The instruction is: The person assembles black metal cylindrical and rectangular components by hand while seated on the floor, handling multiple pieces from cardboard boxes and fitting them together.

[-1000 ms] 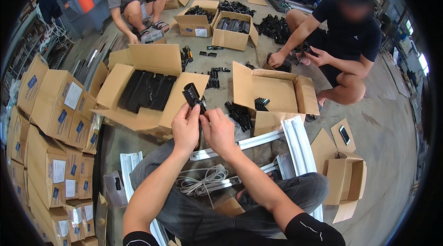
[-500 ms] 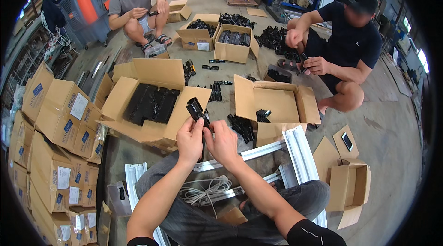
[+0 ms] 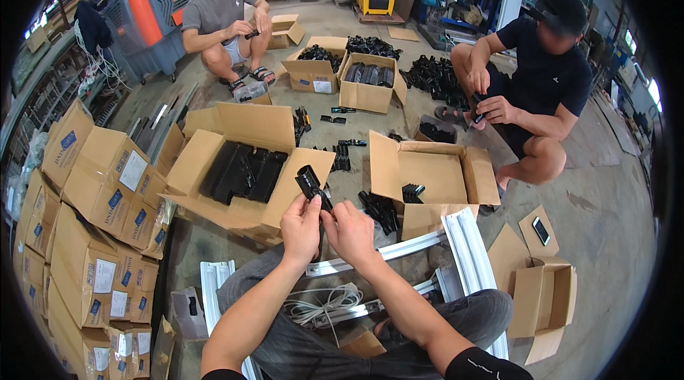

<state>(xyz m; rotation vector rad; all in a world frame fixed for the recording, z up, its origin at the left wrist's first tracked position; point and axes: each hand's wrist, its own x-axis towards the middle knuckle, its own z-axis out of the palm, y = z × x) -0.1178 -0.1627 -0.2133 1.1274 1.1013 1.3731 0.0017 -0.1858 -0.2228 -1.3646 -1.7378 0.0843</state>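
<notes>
We hold a black clip (image 3: 311,185) between both hands, our left hand (image 3: 301,227) and right hand (image 3: 351,230) pressed together and pinching its lower end. It sits just right of the open box (image 3: 285,130) of black parts. Another box (image 3: 434,173) lies further right.

Centre: my left hand (image 3: 301,229) and right hand (image 3: 350,232) met side by side, together gripping a clip part (image 3: 311,184) held above them.
Ahead left: an open box (image 3: 246,170) lay just beyond the hands, with parts in it.
Ahead right: a second open box (image 3: 434,175) sat beside the first.
Far left: sealed cartons (image 3: 92,230) were stacked.
Below: metal rails (image 3: 467,244) lay across my lap and to its right.
</notes>
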